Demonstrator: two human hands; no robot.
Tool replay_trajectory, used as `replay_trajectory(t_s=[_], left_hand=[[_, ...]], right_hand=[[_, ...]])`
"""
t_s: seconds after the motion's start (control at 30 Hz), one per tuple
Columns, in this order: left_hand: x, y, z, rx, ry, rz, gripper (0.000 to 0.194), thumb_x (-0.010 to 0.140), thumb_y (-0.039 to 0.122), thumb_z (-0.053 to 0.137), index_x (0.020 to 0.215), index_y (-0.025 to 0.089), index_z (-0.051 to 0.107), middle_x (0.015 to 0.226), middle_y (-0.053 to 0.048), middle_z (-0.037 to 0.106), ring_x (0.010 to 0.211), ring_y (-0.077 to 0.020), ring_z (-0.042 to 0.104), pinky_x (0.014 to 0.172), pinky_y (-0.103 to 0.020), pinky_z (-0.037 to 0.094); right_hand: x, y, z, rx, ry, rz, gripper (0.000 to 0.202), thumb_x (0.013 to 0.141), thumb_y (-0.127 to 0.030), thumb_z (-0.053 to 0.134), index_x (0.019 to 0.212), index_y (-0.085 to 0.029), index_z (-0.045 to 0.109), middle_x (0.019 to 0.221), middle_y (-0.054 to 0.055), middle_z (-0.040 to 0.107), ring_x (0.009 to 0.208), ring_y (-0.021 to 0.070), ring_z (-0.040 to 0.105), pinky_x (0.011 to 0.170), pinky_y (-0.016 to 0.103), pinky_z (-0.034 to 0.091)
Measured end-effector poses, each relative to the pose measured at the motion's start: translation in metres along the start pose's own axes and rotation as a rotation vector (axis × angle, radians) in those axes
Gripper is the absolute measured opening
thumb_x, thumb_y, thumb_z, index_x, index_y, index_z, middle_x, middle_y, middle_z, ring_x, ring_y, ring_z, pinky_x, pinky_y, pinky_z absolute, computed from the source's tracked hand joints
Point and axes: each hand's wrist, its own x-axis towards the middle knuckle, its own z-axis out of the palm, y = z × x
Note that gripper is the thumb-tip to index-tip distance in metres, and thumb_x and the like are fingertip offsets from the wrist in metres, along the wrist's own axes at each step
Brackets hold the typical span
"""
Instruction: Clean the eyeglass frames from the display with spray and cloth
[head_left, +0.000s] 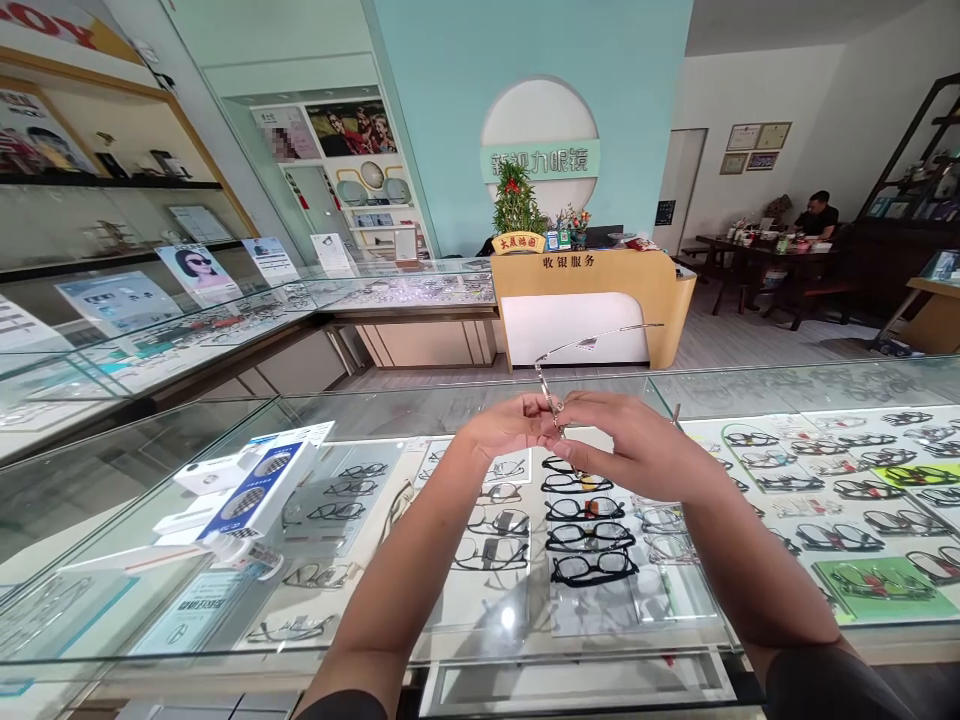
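Note:
A pair of thin metal-framed glasses is held up over the glass display counter, seen edge-on, with one temple stretched out to the right. My left hand pinches the frame from the left side. From the right, my right hand grips the same frame near its middle, fingers bent and thumb below. The two hands meet at the frame. Beneath them, inside the glass case, lies a column of black-framed glasses.
White and blue boxes and a small white bottle stand on the counter at left. More glasses lie in the case at right. Beyond are a wooden cashier desk and a seated person at a table.

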Motion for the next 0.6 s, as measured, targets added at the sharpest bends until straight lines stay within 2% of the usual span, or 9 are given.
replay_trajectory(t_s=[0.17,0.33,0.43,0.6], left_hand=[[-0.029,-0.014,0.008,-0.109,0.136,-0.005,0.052,0.050,0.032,0.107,0.070,0.014,0.063,0.066,0.001,0.062,0.060,-0.0107,0.060,0.067,-0.027,0.055],[-0.091,-0.038,0.022,-0.132,0.261,0.009,0.039,0.060,0.026,0.102,0.076,0.013,0.068,0.068,0.001,0.064,0.059,-0.0089,0.060,0.065,-0.024,0.053],[-0.131,-0.056,0.031,-0.149,0.322,0.020,0.039,0.059,0.025,0.102,0.076,0.013,0.069,0.067,0.002,0.063,0.058,-0.0075,0.057,0.063,-0.022,0.051],[-0.175,-0.087,0.048,-0.159,0.371,0.028,0.049,0.057,0.041,0.104,0.079,0.013,0.070,0.065,0.001,0.061,0.058,-0.0096,0.058,0.065,-0.024,0.050]], right_hand=[[0.001,-0.007,0.012,0.005,-0.053,-0.033,0.028,0.111,-0.041,0.053,0.121,-0.022,0.071,0.122,0.008,0.077,0.108,0.0227,0.071,0.092,0.039,0.052],[0.003,-0.026,0.045,0.028,-0.152,-0.068,0.027,0.111,-0.040,0.052,0.119,-0.022,0.071,0.117,0.008,0.076,0.105,0.0242,0.070,0.091,0.039,0.051],[0.002,-0.044,0.068,0.064,-0.201,-0.100,0.027,0.111,-0.040,0.052,0.117,-0.023,0.071,0.112,0.006,0.075,0.101,0.0231,0.069,0.088,0.037,0.050],[-0.013,-0.071,0.098,0.111,-0.235,-0.118,0.028,0.112,-0.041,0.051,0.117,-0.022,0.071,0.112,0.007,0.075,0.104,0.0236,0.069,0.089,0.037,0.049]])
